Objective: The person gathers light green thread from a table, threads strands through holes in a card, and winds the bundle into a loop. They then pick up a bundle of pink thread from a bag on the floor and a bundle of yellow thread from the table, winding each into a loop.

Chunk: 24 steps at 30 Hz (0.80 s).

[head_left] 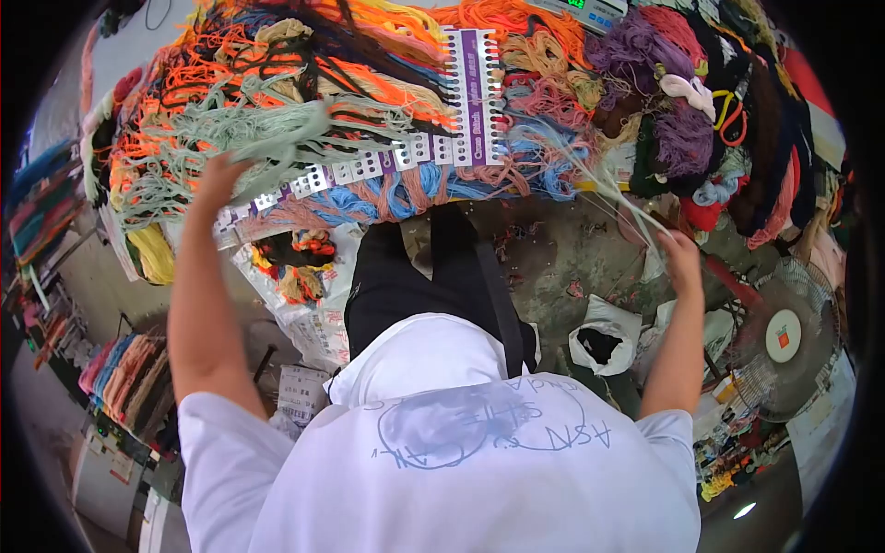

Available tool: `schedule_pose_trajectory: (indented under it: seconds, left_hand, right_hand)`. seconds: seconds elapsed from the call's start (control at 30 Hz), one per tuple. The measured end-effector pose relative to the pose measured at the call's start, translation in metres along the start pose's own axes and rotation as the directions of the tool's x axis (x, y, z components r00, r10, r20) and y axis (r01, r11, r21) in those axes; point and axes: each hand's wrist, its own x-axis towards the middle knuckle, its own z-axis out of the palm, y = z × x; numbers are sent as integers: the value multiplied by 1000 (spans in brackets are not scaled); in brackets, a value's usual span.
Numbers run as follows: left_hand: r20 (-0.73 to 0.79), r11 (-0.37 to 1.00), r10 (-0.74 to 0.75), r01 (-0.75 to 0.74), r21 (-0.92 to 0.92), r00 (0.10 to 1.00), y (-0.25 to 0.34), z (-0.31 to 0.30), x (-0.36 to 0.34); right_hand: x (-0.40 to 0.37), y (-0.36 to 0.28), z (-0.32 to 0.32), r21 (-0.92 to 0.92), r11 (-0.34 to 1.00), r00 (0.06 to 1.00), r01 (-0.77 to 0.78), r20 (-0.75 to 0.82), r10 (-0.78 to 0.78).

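Observation:
My left hand [221,177] is at the left of the table, closed on a hank of pale grey-green embroidery thread [267,129] that spreads over orange and black threads; motion blurs the hand a little. Out to the right, beyond the table's front edge, my right hand [680,260] is closed on the end of some pale thread strands [613,192]. These strands slant back toward the blue thread [544,157]. Between the hands lie white and purple punched cross-stitch cards [475,97], with threads fanning from their holes.
A digital scale [590,11] stands at the back. Purple thread bundles [682,138] and other colours are heaped on the right. Below the table are a white bag [604,336] and, further right, a fan [784,336]. Thread hanks [129,378] hang at lower left.

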Motion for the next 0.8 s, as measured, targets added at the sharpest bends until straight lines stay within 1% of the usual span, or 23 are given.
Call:
schedule_pose_trajectory:
  seconds: [0.03,0.07,0.1,0.13,0.17,0.2,0.23,0.27,0.3,0.33,0.37,0.4,0.43,0.47,0.5,0.53,0.57,0.63,0.67,0.7,0.73,0.8]
  left_hand:
    - [17,983,-183,183,-27,983,-25,-33,-2]
    - [-60,965,-244,236,-117,968,-32,-59,-21]
    - [-144,896,-377,321,-306,915,-49,-79,-25]
    - [-71,785,-366,267,-559,928,-75,-108,-29]
    - [-66,702,-322,191,-687,944,-87,-125,-34]
    - [-73,591,-282,113,-799,957,-90,-133,-37]
    - [-91,483,-248,41,-875,965,-84,-133,-37]
    - [-112,365,-221,-24,-931,969,-77,-128,-40]
    - [-94,286,-147,-49,-957,985,-65,-113,-39]
    - [-40,244,-67,-22,-969,997,-42,-88,-39]
    - [11,204,10,9,-979,1000,-14,-57,-40]
    - [52,229,-38,59,-972,998,14,-20,-38]
    - [166,321,74,134,-937,983,41,16,-36]
    - [204,428,75,153,-890,976,66,55,-34]
    - [220,515,69,154,-843,973,98,93,-38]
    - [304,607,134,165,-778,943,120,124,-36]
    - [357,682,120,184,-707,926,128,154,-27]
    - [132,847,107,-21,-532,985,143,213,-19]
    - [10,884,164,-143,-446,986,139,237,-8]
    - [-108,904,232,-256,-344,967,137,255,-1]
    - [-114,928,183,-210,-308,977,146,258,-5]
    - [-43,973,153,-158,-170,987,167,244,-21]
  right_hand:
    - [-22,8,-36,241,937,967,-251,10,256]
    - [-31,37,-74,493,784,910,-378,41,413]
    - [-45,77,-106,696,655,892,-296,-43,450]
    - [-58,130,-140,849,487,866,-203,-77,494]
    - [-81,177,-162,858,493,757,-143,-226,613]
    - [-98,224,-179,857,509,617,-84,-357,702]
    - [-132,305,-207,856,510,611,-87,-359,706]
    - [-102,351,-206,880,462,263,-115,-421,868]
    - [-112,332,-185,864,471,412,-176,-370,833]
    - [-119,299,-146,840,489,551,-235,-299,779]
    - [-107,241,-97,704,642,651,-303,-339,679]
    - [-83,213,-59,718,617,723,-322,-235,650]
    - [-72,162,-5,776,602,857,-186,-171,486]
    - [-85,35,59,840,520,872,-158,-129,473]
    - [-60,26,89,846,516,985,-134,57,163]
    - [-55,-31,130,833,531,988,-155,119,102]
    - [-40,-55,166,844,517,986,-145,168,2]
    - [-36,-113,223,792,600,961,-115,242,-136]
    - [-33,-132,250,758,646,963,-93,233,-134]
    - [-34,-152,268,756,651,944,-59,254,-209]
    - [-32,-163,286,713,700,939,32,218,-265]
    - [-32,-181,313,579,789,916,203,173,-362]
